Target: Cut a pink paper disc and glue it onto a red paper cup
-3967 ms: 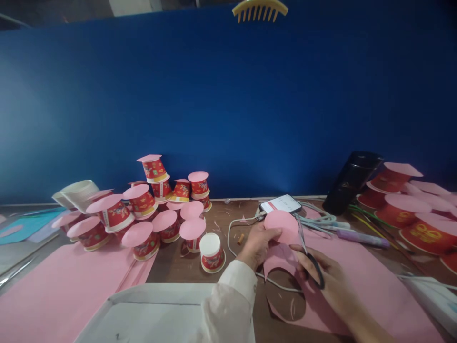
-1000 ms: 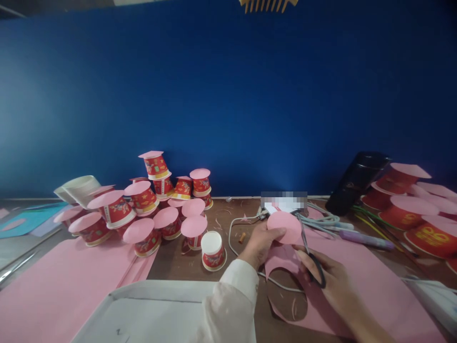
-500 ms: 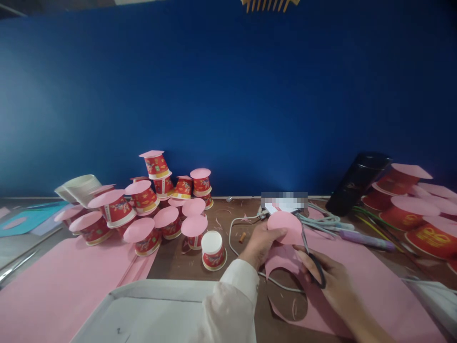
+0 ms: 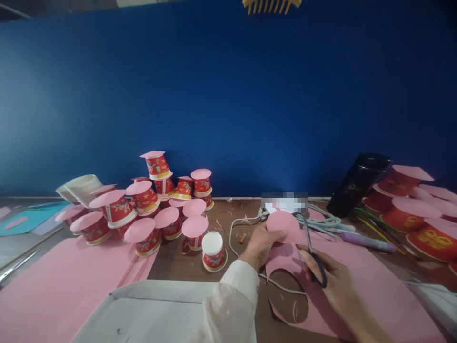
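Note:
Between the thumb and fingers of my left hand (image 4: 260,245) is a round pink paper disc (image 4: 283,226). My right hand (image 4: 330,278) is closed on the black handles of the scissors (image 4: 317,269), whose blades point up just right of the disc. Beneath both hands lies a pink sheet (image 4: 350,269) with a round hole cut in it. Left of my left hand, an upside-down red paper cup (image 4: 214,252) has a bare white base. Many more red cups (image 4: 117,210) carry pink discs on top.
At the right, a black bottle (image 4: 359,183) leans near more topped cups (image 4: 428,238), with a purple marker (image 4: 367,241) in front. A white tray (image 4: 160,290) sits at the front; a grey cable (image 4: 233,226) curls behind my left hand. A blue partition (image 4: 214,95) rises behind.
The disc in my left hand has shifted slightly left and turned. The scissor blades have moved slightly right, away from its edge.

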`<control>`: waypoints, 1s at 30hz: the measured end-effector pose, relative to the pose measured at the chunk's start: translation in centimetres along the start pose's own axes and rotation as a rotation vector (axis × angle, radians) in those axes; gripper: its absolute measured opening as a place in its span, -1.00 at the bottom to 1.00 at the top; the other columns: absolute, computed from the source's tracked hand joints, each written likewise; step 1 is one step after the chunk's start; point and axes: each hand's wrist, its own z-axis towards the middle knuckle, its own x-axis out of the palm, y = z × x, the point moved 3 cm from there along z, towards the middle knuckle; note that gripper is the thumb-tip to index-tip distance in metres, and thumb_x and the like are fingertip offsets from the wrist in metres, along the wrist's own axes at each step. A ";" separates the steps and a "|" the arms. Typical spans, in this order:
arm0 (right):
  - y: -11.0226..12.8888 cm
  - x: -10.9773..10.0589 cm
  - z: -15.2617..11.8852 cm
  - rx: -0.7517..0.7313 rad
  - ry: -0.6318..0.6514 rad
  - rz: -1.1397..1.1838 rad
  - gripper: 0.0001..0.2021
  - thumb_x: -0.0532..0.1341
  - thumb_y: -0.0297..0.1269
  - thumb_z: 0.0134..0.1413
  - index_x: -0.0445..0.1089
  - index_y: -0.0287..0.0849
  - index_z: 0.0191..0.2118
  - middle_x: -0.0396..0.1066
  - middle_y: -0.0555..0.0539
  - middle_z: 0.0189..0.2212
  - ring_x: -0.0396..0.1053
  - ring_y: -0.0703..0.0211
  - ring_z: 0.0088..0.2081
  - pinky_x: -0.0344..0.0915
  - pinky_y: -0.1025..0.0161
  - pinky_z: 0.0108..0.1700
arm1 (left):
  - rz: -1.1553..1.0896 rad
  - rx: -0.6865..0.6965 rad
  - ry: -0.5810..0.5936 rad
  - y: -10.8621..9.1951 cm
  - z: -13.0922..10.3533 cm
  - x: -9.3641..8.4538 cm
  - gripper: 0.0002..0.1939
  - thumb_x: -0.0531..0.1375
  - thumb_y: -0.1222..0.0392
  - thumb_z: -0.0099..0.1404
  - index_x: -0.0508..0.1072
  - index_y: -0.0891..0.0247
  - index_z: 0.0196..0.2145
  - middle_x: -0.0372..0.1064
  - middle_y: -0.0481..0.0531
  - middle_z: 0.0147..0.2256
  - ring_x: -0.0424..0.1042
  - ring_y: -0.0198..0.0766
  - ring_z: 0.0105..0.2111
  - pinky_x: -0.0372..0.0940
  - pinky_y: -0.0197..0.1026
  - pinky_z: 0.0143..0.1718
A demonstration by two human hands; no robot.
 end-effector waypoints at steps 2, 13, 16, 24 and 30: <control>0.3 0.0 -0.1 0.012 0.008 0.018 -0.47 0.33 0.12 -0.02 0.66 -0.18 -0.07 0.48 0.01 -0.59 0.43 0.06 -0.47 0.38 0.21 -0.35 | 0.012 0.019 -0.007 -0.2 0.0 0.1 -0.42 0.58 0.10 -0.34 0.55 0.37 -0.33 0.43 0.03 -0.46 0.35 -0.29 -0.48 0.30 -0.18 -0.39; 1.3 0.2 -0.8 0.065 0.006 0.127 -0.48 0.37 0.07 -0.08 0.64 -0.23 -0.09 0.44 0.02 -0.61 0.36 0.11 -0.50 0.36 0.23 -0.41 | 0.017 0.016 -0.040 -0.8 0.0 0.1 -0.43 0.58 0.00 -0.37 0.55 0.36 -0.42 0.39 -0.02 -0.49 0.30 -0.36 -0.49 0.21 -0.23 -0.38; 1.4 0.2 -0.8 0.067 -0.006 0.150 -0.54 0.37 0.09 -0.06 0.64 -0.20 -0.17 0.44 0.01 -0.61 0.38 0.10 -0.49 0.37 0.23 -0.40 | 0.012 0.017 -0.047 -0.9 -0.1 0.2 -0.40 0.59 -0.01 -0.37 0.57 0.36 -0.38 0.43 0.02 -0.44 0.34 -0.32 -0.44 0.23 -0.22 -0.36; 0.6 0.4 -0.5 0.053 0.040 0.175 -0.49 0.37 0.10 -0.03 0.63 -0.21 -0.08 0.45 0.00 -0.59 0.35 0.11 -0.49 0.33 0.22 -0.43 | 0.013 0.023 -0.034 -0.5 0.1 0.0 -0.36 0.59 -0.04 -0.37 0.57 0.38 -0.35 0.45 0.04 -0.44 0.35 -0.31 -0.46 0.23 -0.22 -0.38; 0.3 0.6 -0.5 0.066 0.033 0.201 -0.45 0.37 0.16 -0.02 0.62 -0.24 -0.11 0.43 0.01 -0.62 0.31 0.15 -0.51 0.29 0.24 -0.43 | 0.007 0.025 -0.009 -0.4 0.1 0.0 -0.37 0.59 -0.01 -0.37 0.56 0.38 -0.35 0.46 0.04 -0.46 0.36 -0.31 -0.49 0.26 -0.21 -0.38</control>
